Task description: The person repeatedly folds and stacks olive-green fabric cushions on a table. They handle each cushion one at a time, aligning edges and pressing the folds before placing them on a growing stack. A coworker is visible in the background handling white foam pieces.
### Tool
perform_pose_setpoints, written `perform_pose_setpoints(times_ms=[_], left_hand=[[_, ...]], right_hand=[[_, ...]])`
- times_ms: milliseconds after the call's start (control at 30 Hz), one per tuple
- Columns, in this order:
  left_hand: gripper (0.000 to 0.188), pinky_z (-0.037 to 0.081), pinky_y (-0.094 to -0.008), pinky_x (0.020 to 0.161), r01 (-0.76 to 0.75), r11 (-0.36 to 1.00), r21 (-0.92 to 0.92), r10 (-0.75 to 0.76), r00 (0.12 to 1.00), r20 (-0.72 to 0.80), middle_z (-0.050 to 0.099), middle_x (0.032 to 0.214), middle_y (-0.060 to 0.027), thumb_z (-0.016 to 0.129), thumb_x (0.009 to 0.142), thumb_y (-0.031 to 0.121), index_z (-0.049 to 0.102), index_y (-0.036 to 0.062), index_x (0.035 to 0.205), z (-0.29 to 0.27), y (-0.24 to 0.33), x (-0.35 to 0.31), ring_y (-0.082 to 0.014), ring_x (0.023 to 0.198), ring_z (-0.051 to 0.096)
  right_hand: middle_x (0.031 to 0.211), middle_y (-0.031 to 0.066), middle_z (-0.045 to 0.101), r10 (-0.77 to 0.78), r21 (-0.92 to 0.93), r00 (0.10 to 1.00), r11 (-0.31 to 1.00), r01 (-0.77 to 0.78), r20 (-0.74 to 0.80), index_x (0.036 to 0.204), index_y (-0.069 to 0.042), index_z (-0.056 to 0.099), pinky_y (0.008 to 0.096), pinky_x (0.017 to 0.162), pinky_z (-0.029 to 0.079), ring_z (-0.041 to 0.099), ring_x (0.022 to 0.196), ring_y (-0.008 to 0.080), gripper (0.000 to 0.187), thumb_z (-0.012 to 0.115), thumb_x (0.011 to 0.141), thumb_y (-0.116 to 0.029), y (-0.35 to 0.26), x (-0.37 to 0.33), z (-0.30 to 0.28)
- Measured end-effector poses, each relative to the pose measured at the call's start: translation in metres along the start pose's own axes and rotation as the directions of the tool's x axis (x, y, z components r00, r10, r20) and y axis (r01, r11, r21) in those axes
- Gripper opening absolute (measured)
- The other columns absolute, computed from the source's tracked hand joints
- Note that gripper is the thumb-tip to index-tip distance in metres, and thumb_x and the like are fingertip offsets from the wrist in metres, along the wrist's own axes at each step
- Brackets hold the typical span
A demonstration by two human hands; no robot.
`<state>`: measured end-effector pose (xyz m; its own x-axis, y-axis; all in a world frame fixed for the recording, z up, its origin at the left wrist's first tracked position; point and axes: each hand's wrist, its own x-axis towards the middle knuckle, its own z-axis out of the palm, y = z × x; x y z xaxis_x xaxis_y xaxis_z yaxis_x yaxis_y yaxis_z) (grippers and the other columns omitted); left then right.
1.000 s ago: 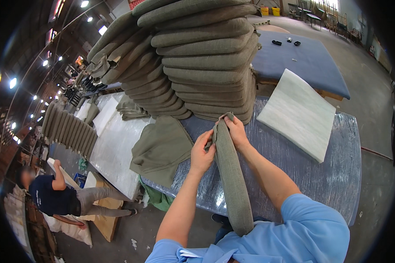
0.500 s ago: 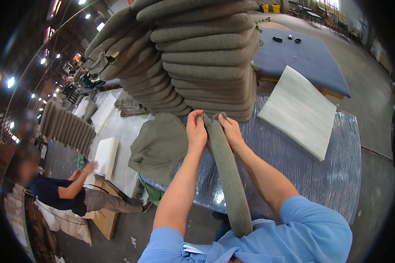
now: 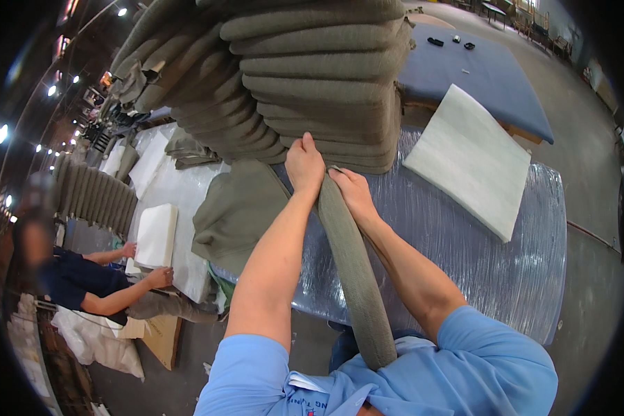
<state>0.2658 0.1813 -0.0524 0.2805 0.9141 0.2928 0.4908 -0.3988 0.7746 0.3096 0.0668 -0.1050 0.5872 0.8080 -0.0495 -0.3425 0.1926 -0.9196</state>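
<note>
A grey-green fabric-covered cushion (image 3: pixel 357 277) stands on edge between my forearms, its narrow side up and its near end against my chest. At its far end my right hand (image 3: pixel 352 194) is closed on the corner of the cover. My left hand (image 3: pixel 305 165) is closed at the same end, a little farther left and forward; its fingertips are partly hidden, but it seems to grip the cover's edge. Just beyond my hands rises a tall stack of similar cushions (image 3: pixel 319 90). A loose grey-green cover (image 3: pixel 236 215) lies left of my left forearm.
My table (image 3: pixel 464 263) is wrapped in shiny plastic film. A white foam pad (image 3: pixel 471 159) lies on it at the right. Behind stands a blue-topped table (image 3: pixel 471 76) with small dark items. At left, a co-worker (image 3: pixel 83 284) handles a white foam block (image 3: pixel 156 236).
My left hand has moved forward and turned, its fingers now closed over the cushion's far end. My right hand stays at the corner. The co-worker's hands have spread to the foam block.
</note>
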Motion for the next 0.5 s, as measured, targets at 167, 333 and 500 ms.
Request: perform_pose_setpoints(times_ms=[167, 333, 500], left_hand=[[0.051, 0.051, -0.0502, 0.083, 0.053, 0.998, -0.022, -0.051, 0.995, 0.081, 0.074, 0.097, -0.0257, 0.049, 0.109, 0.042, 0.074, -0.0007, 0.098, 0.000, -0.009, 0.004, -0.0427, 0.095, 0.071], [0.055, 0.049, -0.0437, 0.090, 0.237, 0.897, -0.374, -0.130, 0.948, 0.289, 0.074, 0.110, -0.0174, 0.054, 0.107, 0.051, 0.069, 0.0023, 0.128, -0.041, -0.026, -0.003, -0.0302, 0.107, 0.069], [0.081, 0.046, -0.0362, 0.107, 0.102, 0.982, -0.157, -0.009, 0.865, 0.502, 0.059, 0.146, -0.0195, 0.072, 0.098, 0.045, 0.040, 0.0067, 0.163, -0.072, 0.007, -0.048, -0.0269, 0.129, 0.060]], right_hand=[[0.090, 0.0010, 0.069, 0.038, -0.028, 0.999, 0.999, -0.037, 0.034, 0.102, 0.001, 0.072, 0.0284, 0.077, 0.047, 0.059, 0.083, 0.0088, 0.031, 0.063, 0.105, -0.029, 0.001, 0.004, -0.002], [0.077, 0.0033, 0.065, -0.114, -0.060, 0.993, 0.992, 0.112, -0.033, 0.093, 0.000, 0.072, 0.0332, 0.077, 0.047, 0.057, 0.078, 0.0137, 0.036, 0.067, 0.102, -0.035, 0.006, -0.006, 0.014], [0.090, 0.0164, 0.071, -0.322, -0.477, 0.942, 0.845, 0.241, -0.093, 0.103, -0.006, 0.078, 0.0390, 0.084, 0.048, 0.064, 0.093, 0.0279, 0.031, 0.070, 0.099, -0.035, 0.022, 0.004, 0.021]])
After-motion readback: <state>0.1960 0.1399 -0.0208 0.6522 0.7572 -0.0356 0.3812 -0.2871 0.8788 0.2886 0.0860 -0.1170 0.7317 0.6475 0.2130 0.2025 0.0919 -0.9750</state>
